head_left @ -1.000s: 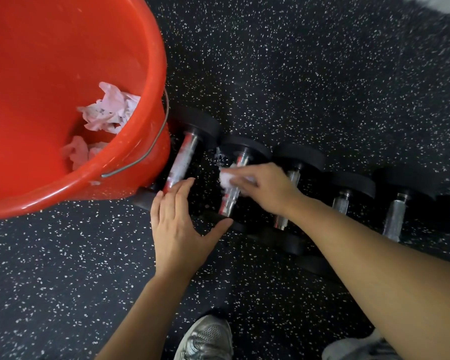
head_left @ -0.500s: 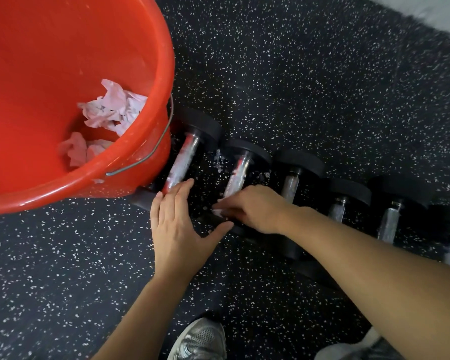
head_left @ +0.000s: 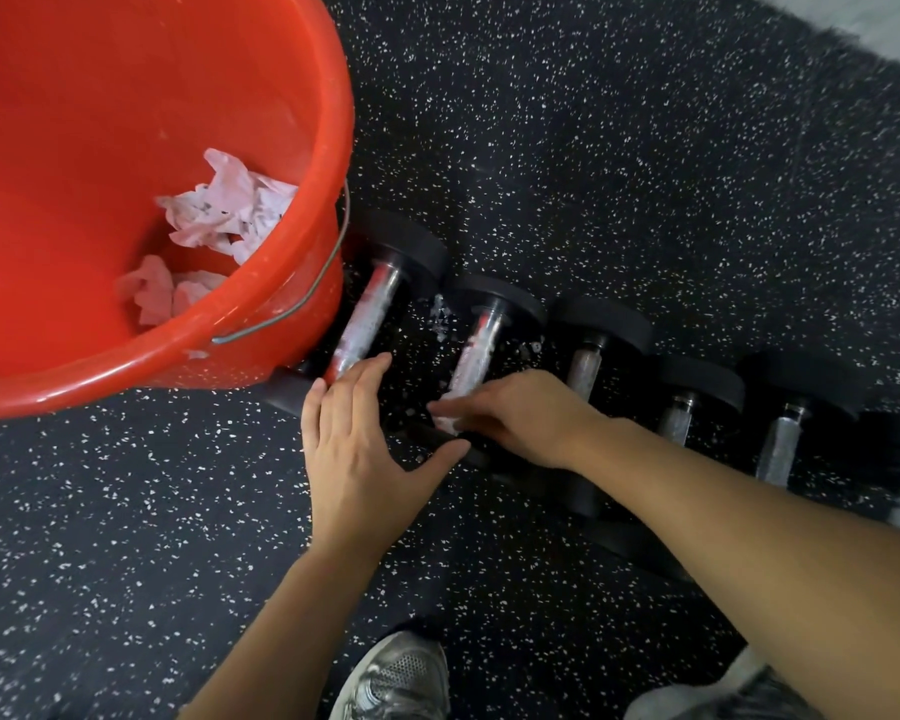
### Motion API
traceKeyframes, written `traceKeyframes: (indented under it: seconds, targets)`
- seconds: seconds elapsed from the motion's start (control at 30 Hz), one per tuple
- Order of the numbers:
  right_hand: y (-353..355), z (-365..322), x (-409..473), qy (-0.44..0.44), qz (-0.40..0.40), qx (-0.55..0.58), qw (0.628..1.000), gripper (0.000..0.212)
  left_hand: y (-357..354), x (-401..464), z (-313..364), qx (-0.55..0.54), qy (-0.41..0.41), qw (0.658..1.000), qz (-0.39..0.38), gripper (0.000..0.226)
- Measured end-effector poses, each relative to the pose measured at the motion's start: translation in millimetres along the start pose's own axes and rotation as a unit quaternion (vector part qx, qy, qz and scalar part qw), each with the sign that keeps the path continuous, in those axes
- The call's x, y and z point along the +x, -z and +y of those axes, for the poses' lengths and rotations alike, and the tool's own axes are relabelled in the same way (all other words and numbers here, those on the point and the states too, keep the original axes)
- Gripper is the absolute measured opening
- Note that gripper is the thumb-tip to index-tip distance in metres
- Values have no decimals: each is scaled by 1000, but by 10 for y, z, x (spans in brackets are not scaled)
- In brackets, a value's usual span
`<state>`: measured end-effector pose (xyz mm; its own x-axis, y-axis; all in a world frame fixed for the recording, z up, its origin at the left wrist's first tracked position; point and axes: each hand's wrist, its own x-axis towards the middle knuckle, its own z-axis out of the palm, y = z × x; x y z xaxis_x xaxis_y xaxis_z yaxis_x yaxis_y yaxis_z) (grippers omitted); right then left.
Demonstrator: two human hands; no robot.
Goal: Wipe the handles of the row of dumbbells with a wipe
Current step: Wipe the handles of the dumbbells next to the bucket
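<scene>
Dumbbells (head_left: pixel 583 366) lie in a row on the speckled black floor (head_left: pixel 593 148), side by side, running from beside the bucket at the left away to the right edge, each with black ends and a metal handle pointing near to far.

At far left a large red bucket (head_left: pixel 261 350) fills the upper corner, its wire bail (head_left: pixel 302 298) hanging down the right wall. Crumpled pale used wipes (head_left: pixel 224 215) lie inside it. The bucket's right side stands just beside the first dumbbell (head_left: pixel 370 314), whose handle shows whitish smears and a red reflection.

The left hand (head_left: pixel 365 449) lies flat with its fingers together and thumb spread to the right, holding nothing; its fingertips touch the near end of the first dumbbell's handle.

To its right, the second dumbbell (head_left: pixel 481 345) has a streaked handle. The right hand (head_left: pixel 520 418) is curled over the near end of that handle, fingers closed on a white wipe (head_left: pixel 445 420), of which only a small blurred edge shows at the fingertips.

Further right, four more handles stand in line, the last cut off by the frame.

At the near edge, a grey mesh shoe (head_left: pixel 396 678) shows between the forearms, and part of a second shoe (head_left: pixel 723 693) lies under the right arm.
</scene>
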<state>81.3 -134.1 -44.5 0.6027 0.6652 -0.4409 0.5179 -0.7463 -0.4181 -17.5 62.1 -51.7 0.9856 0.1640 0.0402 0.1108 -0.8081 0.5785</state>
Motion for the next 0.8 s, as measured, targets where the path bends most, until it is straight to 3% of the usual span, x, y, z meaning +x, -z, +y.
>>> traceKeyframes:
  seconds: [0.07,0.13,0.2,0.4,0.53,0.6,0.73,0.8]
  targets:
    - [70,33,14,-16,49,23,998,42,0,-2,4,1,-1,1000,-1,100]
    - [97,128,37,-78,142,57,985,41,9,-4,7,0,-1,1000,1,97]
    - [83,185,76,-132,182,57,973,41,20,-4,6,-1,-4,1000,1,93]
    - [-105,3,-25,-83,93,119,985,43,17,-7,-4,-6,-9,1000,0,88]
    - [-39,-60,28,-46,-22,64,997,40,15,-12,-6,-5,-12,1000,2,88]
    - [4,-72,43,-29,-35,55,997,39,18,-8,-10,-5,-10,1000,2,89]
    - [120,68,77,-97,149,89,980,39,27,1,-17,2,-8,1000,4,92]
    - [149,100,141,-149,187,71,968,38,28,-3,-20,4,-9,1000,7,93]
